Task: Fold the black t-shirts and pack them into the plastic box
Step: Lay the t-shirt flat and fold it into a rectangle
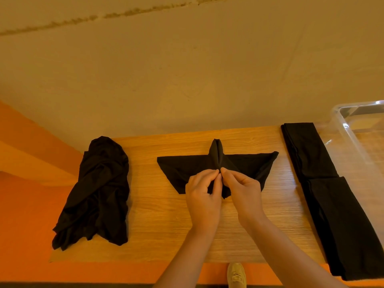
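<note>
Pinching the middle t-shirt (pixel 187 169), left hand (pixel 202 196) and right hand (pixel 242 189) meet; crumpled pile (pixel 97 194) at 9 o'clock, box (pixel 353 129) at 2.

free: bare table (pixel 158 225) strips either side of hands | blocked left: crumpled shirt pile (pixel 97 194) | blocked right: folded shirts (pixel 324 194), plastic box (pixel 357 129) beyond
</note>
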